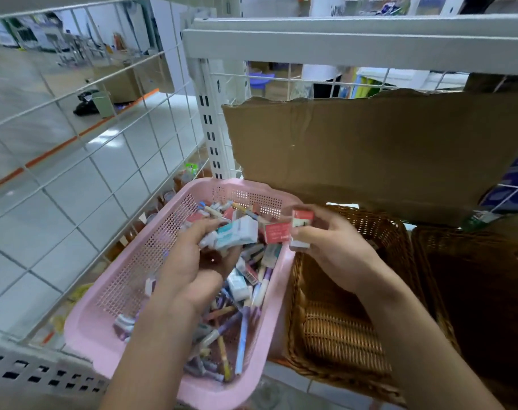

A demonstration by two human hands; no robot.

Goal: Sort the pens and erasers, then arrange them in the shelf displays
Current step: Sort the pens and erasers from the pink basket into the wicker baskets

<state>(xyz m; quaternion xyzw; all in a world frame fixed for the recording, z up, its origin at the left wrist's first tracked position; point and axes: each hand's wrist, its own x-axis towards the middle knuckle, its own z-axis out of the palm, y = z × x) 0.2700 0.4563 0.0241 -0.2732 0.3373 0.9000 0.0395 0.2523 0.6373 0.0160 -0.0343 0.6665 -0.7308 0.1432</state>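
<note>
- Gripping a bunch of teal-white erasers (237, 232) in my curled left hand (192, 261), above the pink basket (104, 335).
- My right hand (331, 250) pinches a red-white eraser (302, 229), its long axis upright, beside the wicker basket (340, 335).
- Pens (243, 335) lie mostly lengthwise in the pink basket.

The left hand (198, 261) and the right hand (334, 250) are bare, with slender fingers. The left forearm (151, 350) and the right forearm (429, 335) are bare too, uncovered from the wrists to the bottom edge of the frame, lower centre and lower right. Nails and finer marks are too blurred to make out.
</note>
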